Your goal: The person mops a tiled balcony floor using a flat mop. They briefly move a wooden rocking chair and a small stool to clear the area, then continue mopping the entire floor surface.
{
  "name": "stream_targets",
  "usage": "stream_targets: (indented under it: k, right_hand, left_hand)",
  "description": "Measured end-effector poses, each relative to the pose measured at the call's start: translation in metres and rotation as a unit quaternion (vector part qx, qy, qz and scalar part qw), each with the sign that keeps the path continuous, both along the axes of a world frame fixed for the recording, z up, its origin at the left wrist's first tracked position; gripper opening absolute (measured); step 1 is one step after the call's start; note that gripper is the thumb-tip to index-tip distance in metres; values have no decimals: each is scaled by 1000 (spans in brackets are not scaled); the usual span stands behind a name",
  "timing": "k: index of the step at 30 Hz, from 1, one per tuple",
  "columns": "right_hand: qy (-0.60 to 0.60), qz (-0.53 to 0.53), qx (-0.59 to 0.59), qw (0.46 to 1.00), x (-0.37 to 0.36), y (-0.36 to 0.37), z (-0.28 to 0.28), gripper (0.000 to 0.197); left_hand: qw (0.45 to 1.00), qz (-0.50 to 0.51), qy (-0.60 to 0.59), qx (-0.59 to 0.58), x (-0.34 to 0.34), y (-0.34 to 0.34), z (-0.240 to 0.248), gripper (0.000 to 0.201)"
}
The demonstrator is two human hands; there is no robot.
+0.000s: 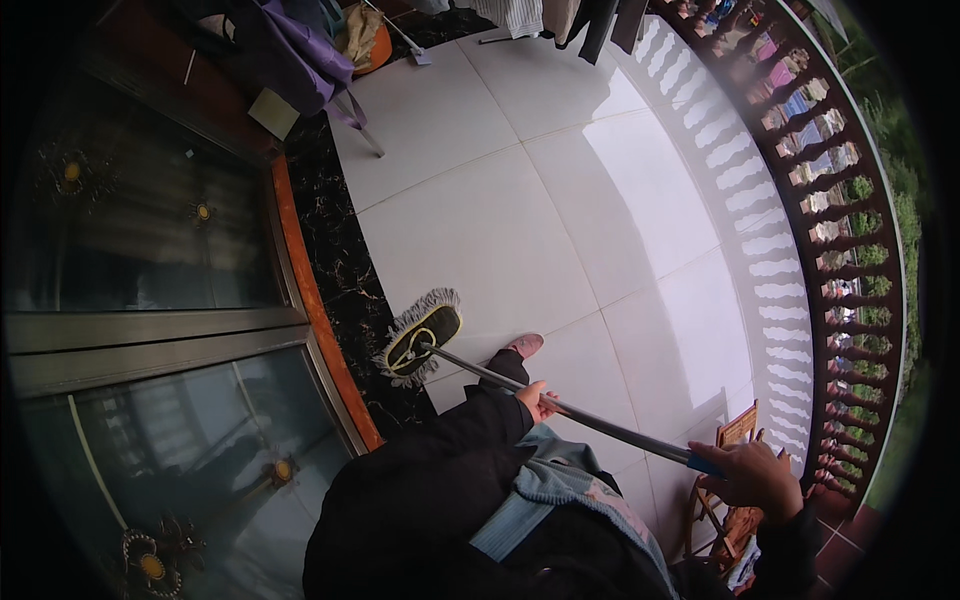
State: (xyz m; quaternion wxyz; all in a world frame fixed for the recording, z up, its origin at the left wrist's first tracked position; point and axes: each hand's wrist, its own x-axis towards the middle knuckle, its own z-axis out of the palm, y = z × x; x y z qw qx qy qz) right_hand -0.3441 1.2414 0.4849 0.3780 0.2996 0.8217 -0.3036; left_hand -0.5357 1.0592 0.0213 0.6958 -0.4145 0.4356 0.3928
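Observation:
A dust mop with a grey fringed head lies on the floor against the dark marble border, left of my foot. Its long grey pole slants from the head down to the right, across my body. My left hand is closed round the middle of the pole. At the pole's blue upper end, my right hand is wrapped round the grip. A pink shoe shows just beyond the pole. Black sleeves and a light blue apron cover my arms and front.
White floor tiles stretch ahead. Glass doors with an orange-brown sill run along the left. A brown balustrade curves along the right. Purple cloth and hanging clothes are at the far end. A wooden folding chair stands near my right hand.

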Motion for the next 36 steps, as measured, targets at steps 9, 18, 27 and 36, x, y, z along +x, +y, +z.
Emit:
stream_targets:
  k: [9, 18, 27, 36]
  right_hand:
    - [50, 30, 144, 988, 5, 26, -42, 42]
    - [89, -27, 160, 983, -61, 46, -108, 47]
    - [82, -140, 51, 985, -59, 9, -128, 66]
    - [33, -210, 54, 976, 61, -80, -103, 62]
  left_hand:
    - [987, 138, 50, -70, -12, 36, -35, 9]
    - [969, 127, 172, -125, -137, 112, -54, 23]
    - [945, 11, 314, -93, -186, 145, -85, 16]
    - [937, -226, 267, -18, -53, 96, -88, 21]
